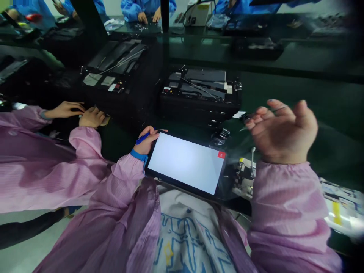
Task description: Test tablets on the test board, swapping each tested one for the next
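The shirt's (184,235) blue print is unreadable. The left hand's (146,142) fingers clamp a blue pen (142,138) against the tablet's (184,163) edge. The right hand (284,131) hovers palm-up with fingers loosely curled, a red tag (221,154) to their left.

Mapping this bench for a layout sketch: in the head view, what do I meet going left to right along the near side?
co-worker's hands → left hand with blue pen → tablet it grips → right hand, raised → white tray
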`<act>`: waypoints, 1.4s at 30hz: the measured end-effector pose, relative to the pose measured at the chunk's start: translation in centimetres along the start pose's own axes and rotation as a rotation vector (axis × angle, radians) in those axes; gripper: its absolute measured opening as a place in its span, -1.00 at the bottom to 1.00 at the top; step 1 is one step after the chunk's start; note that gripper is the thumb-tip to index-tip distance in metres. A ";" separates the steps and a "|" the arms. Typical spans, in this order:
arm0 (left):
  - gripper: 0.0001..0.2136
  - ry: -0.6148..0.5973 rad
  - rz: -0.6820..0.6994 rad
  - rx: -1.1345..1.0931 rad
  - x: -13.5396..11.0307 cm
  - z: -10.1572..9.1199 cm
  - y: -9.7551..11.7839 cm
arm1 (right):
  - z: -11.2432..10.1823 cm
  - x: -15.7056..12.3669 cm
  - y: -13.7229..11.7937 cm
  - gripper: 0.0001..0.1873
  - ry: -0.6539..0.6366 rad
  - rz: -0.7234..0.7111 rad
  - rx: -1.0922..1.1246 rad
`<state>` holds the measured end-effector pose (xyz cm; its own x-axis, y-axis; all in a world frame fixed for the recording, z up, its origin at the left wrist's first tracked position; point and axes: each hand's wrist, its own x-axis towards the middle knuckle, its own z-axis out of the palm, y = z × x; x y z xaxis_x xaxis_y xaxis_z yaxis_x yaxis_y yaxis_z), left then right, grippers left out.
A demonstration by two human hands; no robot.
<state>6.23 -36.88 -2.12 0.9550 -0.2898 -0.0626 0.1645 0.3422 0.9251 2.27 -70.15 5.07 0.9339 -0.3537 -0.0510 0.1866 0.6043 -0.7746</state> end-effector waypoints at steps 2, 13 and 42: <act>-0.62 0.004 -0.005 -0.006 0.0 0.0 0.0 | -0.3 -0.3 0.3 -0.55 0.022 -0.032 0.036; -0.62 -0.020 -0.010 -0.024 -0.3 -0.1 -0.2 | 0.6 -5.3 3.6 -0.66 -0.319 -0.044 -0.148; -0.65 0.082 -0.049 -0.067 -0.1 0.9 0.7 | 5.7 -14.8 9.4 -0.62 -1.070 -0.607 -1.387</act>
<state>6.04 -37.47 -1.11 0.9618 -0.2350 -0.1401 0.2251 0.3889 0.8934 -8.11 -55.19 2.12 0.7166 0.6087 0.3404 0.6917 -0.5579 -0.4586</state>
